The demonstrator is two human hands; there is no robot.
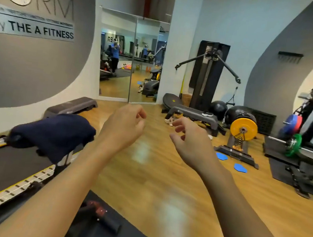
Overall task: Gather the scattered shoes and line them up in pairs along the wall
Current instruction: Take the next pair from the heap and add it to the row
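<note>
Gym floor [143, 178], glossy wood planks. We held left hand [125, 123] and right hand [190, 137] apart, loosely curled, empty. Dark shoe [207, 113] lay lengthwise atop grey step bench [187, 110], right end; white shoe [168, 121] under left edge.

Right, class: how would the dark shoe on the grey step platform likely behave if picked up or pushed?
The dark shoe looks like a low trainer, so probably light and flexible. It rests flat on its pale sole on the step platform, so a push would likely slide it, not roll it.
</note>
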